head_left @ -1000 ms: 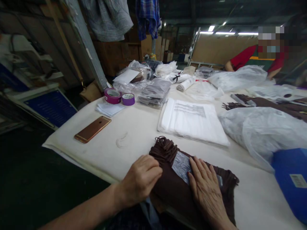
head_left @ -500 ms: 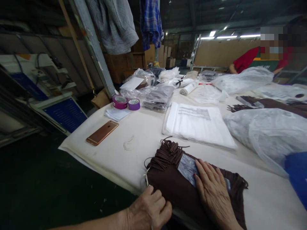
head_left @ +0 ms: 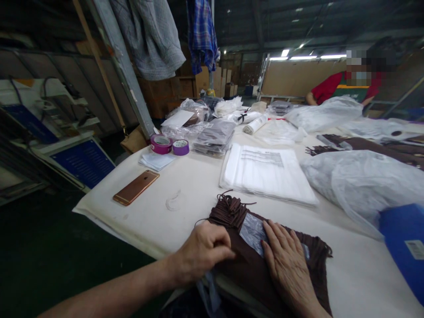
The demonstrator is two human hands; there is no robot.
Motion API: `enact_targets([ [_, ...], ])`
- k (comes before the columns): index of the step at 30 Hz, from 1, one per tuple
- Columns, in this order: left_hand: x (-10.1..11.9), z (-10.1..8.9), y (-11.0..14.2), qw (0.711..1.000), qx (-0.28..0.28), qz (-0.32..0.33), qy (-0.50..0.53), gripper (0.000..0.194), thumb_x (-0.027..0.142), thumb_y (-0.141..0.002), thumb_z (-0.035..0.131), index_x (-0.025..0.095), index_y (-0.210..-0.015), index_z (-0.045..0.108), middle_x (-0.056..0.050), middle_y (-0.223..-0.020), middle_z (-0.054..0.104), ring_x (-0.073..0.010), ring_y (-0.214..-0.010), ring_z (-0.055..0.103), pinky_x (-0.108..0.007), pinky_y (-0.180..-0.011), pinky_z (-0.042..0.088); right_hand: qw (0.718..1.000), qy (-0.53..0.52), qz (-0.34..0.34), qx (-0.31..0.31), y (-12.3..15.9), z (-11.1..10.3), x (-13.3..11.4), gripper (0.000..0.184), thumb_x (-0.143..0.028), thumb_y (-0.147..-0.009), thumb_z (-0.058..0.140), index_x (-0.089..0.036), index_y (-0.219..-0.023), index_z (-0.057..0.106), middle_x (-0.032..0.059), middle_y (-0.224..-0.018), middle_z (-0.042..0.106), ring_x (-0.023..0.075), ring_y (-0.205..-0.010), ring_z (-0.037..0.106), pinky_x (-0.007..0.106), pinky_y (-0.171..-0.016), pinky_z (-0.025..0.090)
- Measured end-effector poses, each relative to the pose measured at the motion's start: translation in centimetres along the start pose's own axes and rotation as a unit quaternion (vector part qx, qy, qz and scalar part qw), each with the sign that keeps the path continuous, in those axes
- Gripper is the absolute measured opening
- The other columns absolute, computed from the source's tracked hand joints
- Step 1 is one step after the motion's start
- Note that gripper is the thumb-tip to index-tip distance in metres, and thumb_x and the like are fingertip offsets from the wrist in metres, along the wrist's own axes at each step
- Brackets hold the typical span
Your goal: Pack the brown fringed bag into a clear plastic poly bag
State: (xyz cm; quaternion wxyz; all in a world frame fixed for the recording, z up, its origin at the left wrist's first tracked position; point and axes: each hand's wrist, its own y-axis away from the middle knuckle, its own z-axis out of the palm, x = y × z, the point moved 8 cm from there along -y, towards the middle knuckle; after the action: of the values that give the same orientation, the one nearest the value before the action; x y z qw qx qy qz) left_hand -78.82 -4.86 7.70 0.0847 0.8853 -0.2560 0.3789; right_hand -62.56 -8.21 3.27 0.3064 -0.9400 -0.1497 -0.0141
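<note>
A dark brown fringed piece of soft fabric or suede-like material (head_left: 245, 269) lies at the table's near edge, its strands bunched at the far left corner. Across its upper part is a greyish clear plastic sheet (head_left: 252, 233). My right hand (head_left: 289, 263) rests flat over plastic and brown material, fingers stretched out. Above the left side of the brown piece, my left hand (head_left: 207, 249) is closed, with thumb and forefinger pinched together. Whatever those fingers hold, if anything, is hidden.
Beyond lies a stack of white plastic bags (head_left: 268, 172). A phone (head_left: 136, 187), tape rolls (head_left: 161, 144) and bagged grey goods (head_left: 213, 137) are at left. A large clear bag (head_left: 361, 181) and a blue object (head_left: 404, 247) stand right. Across the table is a person in red sleeves.
My left hand has lifted from the near left edge of the brown piece and moved up over its left part. My right hand stays flat. The view has shifted slightly.
</note>
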Motion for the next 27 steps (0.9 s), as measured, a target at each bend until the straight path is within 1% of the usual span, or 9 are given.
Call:
enact_targets([
  [2,-2.2,0.3,-1.7,0.989,0.009,-0.143,0.019,0.011,0.021,-0.073,0.062,0.016,-0.064,0.06,0.004,-0.061,0.061,-0.0117,-0.061,0.055,-0.021,-0.057,0.037,1.0,-0.004,-0.001,0.0,0.1,0.1,-0.1,0.042,-0.027,-0.091,0.035,-0.01,-0.129,0.043,0.0145,-0.123,0.058,0.0271,-0.115,0.05,0.049,-0.099,0.035],
  [3,-2.9,0.7,-2.4,0.984,0.011,-0.175,0.011,0.009,0.022,-0.072,0.062,0.016,-0.066,0.062,0.003,-0.062,0.062,-0.0126,-0.06,0.056,-0.022,-0.055,0.037,1.0,-0.004,0.002,0.001,0.1,0.0,-0.1,0.043,-0.026,-0.091,0.036,-0.01,-0.131,0.04,0.0153,-0.124,0.056,0.0276,-0.116,0.049,0.049,-0.098,0.035],
  [7,-4.2,2.6,-3.8,0.982,0.009,-0.184,-0.03,0.007,0.023,-0.068,0.065,0.016,-0.065,0.066,-0.002,-0.064,0.064,-0.0184,-0.063,0.058,-0.026,-0.056,0.035,1.0,0.012,-0.013,0.003,-0.2,-1.1,-0.5,0.059,-0.014,-0.087,0.042,-0.017,-0.143,0.024,0.0196,-0.138,0.041,0.0372,-0.131,0.031,0.063,-0.099,0.027],
  [9,-4.3,2.8,-3.8,0.983,0.016,-0.178,-0.036,0.009,0.023,-0.069,0.063,0.016,-0.066,0.067,-0.004,-0.064,0.065,-0.0205,-0.064,0.058,-0.027,-0.056,0.035,0.995,-0.007,-0.096,-0.024,-0.5,-1.2,-1.7,0.063,-0.008,-0.084,0.038,-0.022,-0.144,0.021,0.016,-0.141,0.038,0.0376,-0.134,0.023,0.066,-0.1,0.021],
  [12,-4.0,1.7,-3.2,0.987,0.036,-0.155,-0.03,0.008,0.019,-0.07,0.061,0.017,-0.074,0.068,-0.003,-0.065,0.065,-0.0197,-0.064,0.058,-0.028,-0.058,0.037,0.97,-0.054,-0.229,-0.063,-0.6,-0.6,-3.1,0.061,-0.009,-0.084,0.032,-0.023,-0.143,0.025,0.0092,-0.136,0.047,0.0287,-0.131,0.031,0.055,-0.102,0.026],
  [15,-4.1,-0.5,-0.9,0.988,0.08,-0.132,-0.018,0.017,0.022,-0.076,0.055,0.02,-0.09,0.065,-0.001,-0.071,0.065,-0.017,-0.068,0.059,-0.026,-0.064,0.041,0.963,-0.064,-0.253,-0.07,-0.9,0.2,-2.7,0.061,-0.014,-0.083,0.033,-0.025,-0.142,0.025,0.0071,-0.133,0.052,0.0256,-0.126,0.039,0.049,-0.096,0.032],
  [18,-5.7,-1.7,3.9,0.976,0.154,-0.157,-0.003,0.023,0.03,-0.085,0.041,0.018,-0.077,0.06,-0.002,-0.072,0.063,-0.0152,-0.066,0.058,-0.025,-0.063,0.043,0.963,-0.079,-0.247,-0.068,-0.8,0.6,-2.4,0.061,-0.016,-0.083,0.034,-0.027,-0.142,0.026,0.0065,-0.133,0.052,0.0252,-0.125,0.041,0.049,-0.095,0.032],
  [22,-9.1,2.3,10.0,0.95,0.158,-0.247,0.103,0.02,0.039,-0.078,0.053,0.02,-0.077,0.059,0.003,-0.06,0.057,-0.0115,-0.05,0.05,-0.021,-0.049,0.039,0.967,-0.096,-0.221,-0.081,-0.5,1.1,-2.1,0.062,-0.014,-0.081,0.037,-0.03,-0.141,0.027,0.0048,-0.136,0.049,0.0243,-0.127,0.04,0.048,-0.099,0.03],
  [27,-11.7,6.0,12.5,0.883,0.254,-0.333,0.213,0.04,0.04,-0.062,0.068,0.02,-0.09,0.046,0.001,-0.069,0.06,-0.0143,-0.055,0.053,-0.025,-0.053,0.041,0.967,-0.103,-0.219,-0.078,-0.5,1.2,-2.1,0.063,-0.013,-0.081,0.036,-0.029,-0.141,0.026,0.004,-0.136,0.049,0.0232,-0.127,0.041,0.047,-0.098,0.031],
])
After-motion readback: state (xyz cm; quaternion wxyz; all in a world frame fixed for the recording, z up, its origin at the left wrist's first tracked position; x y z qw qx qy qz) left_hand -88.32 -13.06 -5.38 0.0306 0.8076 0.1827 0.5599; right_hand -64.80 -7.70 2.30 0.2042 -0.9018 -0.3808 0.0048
